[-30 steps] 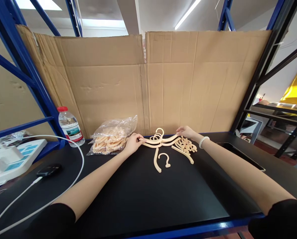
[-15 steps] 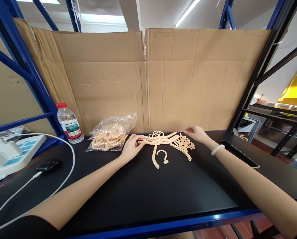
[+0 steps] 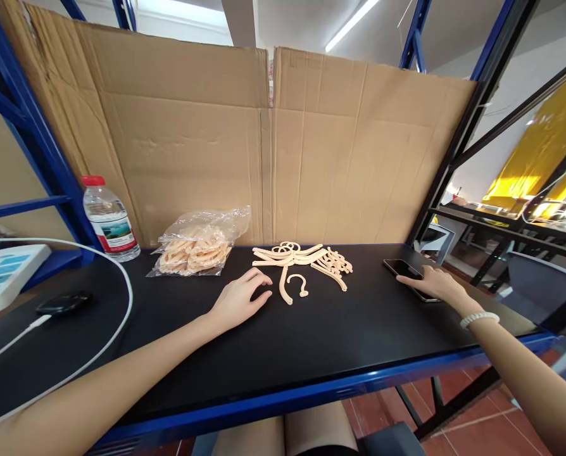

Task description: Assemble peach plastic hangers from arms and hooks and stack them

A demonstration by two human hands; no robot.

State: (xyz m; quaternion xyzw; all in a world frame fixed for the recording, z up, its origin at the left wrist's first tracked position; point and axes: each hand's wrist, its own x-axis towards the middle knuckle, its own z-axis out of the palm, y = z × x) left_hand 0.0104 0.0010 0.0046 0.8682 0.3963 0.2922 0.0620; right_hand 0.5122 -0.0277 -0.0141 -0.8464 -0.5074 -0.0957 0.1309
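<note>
My left hand [image 3: 239, 300] hovers over or rests on the black table just left of the pale plastic hanger parts, its thumb and fingers apart with nothing between them. One curved arm piece [image 3: 283, 286] and a hanger hook [image 3: 304, 288] lie nearest to it. Behind them is a heap of longer hanger arms [image 3: 292, 258], with small pale pieces [image 3: 337, 261] piled at its right. On the right, my right hand [image 3: 437, 286] spans a black smartphone [image 3: 399, 268] lying on the table, thumb at one long edge and fingers at the other. It covers part of the phone.
A clear bag of pale plastic parts [image 3: 195, 251] and a red-capped water bottle [image 3: 112, 221] stand at the back left. A white cable [image 3: 130, 297] loops near a black device [image 3: 64, 303]. Cardboard [image 3: 192, 145] walls the back; the blue table edge [image 3: 311, 392] runs in front.
My left hand has let go of the hanger arms and drawn back toward me. My right hand has moved right, from beside the small pieces to the smartphone. The view has shifted right.
</note>
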